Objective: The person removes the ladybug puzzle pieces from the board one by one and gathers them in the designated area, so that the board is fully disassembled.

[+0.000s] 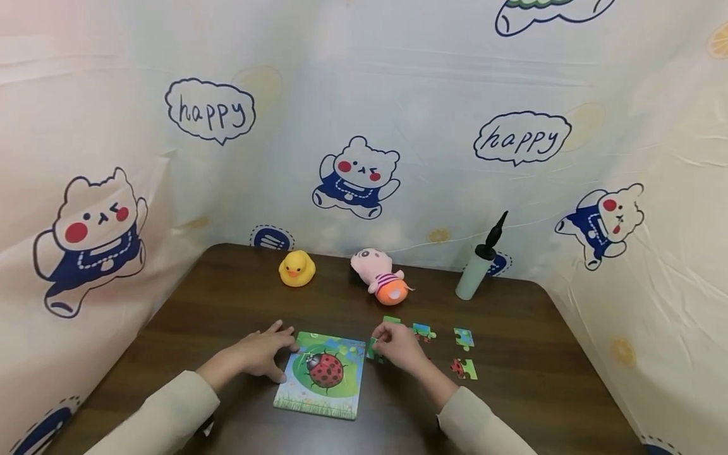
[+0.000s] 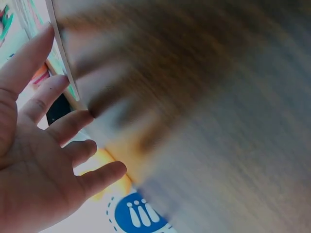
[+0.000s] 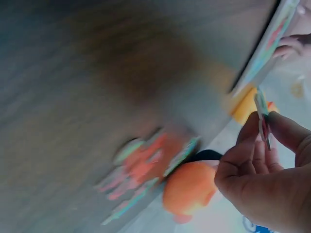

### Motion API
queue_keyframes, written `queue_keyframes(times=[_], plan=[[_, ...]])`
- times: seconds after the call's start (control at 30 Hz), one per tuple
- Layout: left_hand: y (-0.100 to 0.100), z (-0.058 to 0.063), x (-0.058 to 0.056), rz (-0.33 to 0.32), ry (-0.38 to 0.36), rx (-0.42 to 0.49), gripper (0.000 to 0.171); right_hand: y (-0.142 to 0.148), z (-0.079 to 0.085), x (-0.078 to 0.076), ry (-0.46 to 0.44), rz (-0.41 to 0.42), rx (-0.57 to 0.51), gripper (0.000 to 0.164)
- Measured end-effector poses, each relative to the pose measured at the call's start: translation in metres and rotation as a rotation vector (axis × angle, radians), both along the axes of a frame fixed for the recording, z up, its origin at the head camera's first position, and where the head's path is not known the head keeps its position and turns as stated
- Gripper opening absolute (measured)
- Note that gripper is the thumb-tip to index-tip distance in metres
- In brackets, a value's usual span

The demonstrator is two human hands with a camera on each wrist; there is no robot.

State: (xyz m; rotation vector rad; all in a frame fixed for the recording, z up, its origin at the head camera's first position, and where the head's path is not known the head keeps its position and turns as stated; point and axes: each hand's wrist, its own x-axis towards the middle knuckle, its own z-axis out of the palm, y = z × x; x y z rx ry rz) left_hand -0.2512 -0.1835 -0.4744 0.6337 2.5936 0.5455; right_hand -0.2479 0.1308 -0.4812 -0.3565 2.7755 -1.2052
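Observation:
A ladybug picture board (image 1: 318, 404) lies flat on the brown table. At its left edge is my left hand (image 1: 258, 352), fingers spread and fairly straight; in the left wrist view the thumb and index fingertips touch the board's side. Just off the board's right edge, my right hand (image 1: 400, 347) pinches a small green jigsaw piece (image 3: 263, 119) between thumb and fingers, seen edge-on in the right wrist view. Loose jigsaw pieces (image 1: 463, 338) lie to the right of that hand, some partly hidden by it. One ladybug-patterned piece (image 1: 467, 369) sits nearest the right forearm.
Along the back of the table (image 1: 227, 297) stand a yellow rubber duck (image 1: 297, 269), a pink plush toy (image 1: 380, 276) lying tilted, and a pale green hand pump (image 1: 473, 276) with a black nozzle. A printed cloth (image 1: 273, 177) hangs behind and at both sides.

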Motion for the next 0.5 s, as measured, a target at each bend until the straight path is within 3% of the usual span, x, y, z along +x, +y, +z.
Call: queue_keyframes(times=[0.27,0.5], plan=[[0.000,-0.001,-0.003,-0.002,-0.015,0.001,0.054,0.020,-0.015,-0.012,0.015,0.005,0.164,0.007],[-0.001,-0.002,-0.003,0.012,-0.044,0.016,0.052,0.017,-0.017,-0.017,0.074,-0.015,0.341,0.010]])
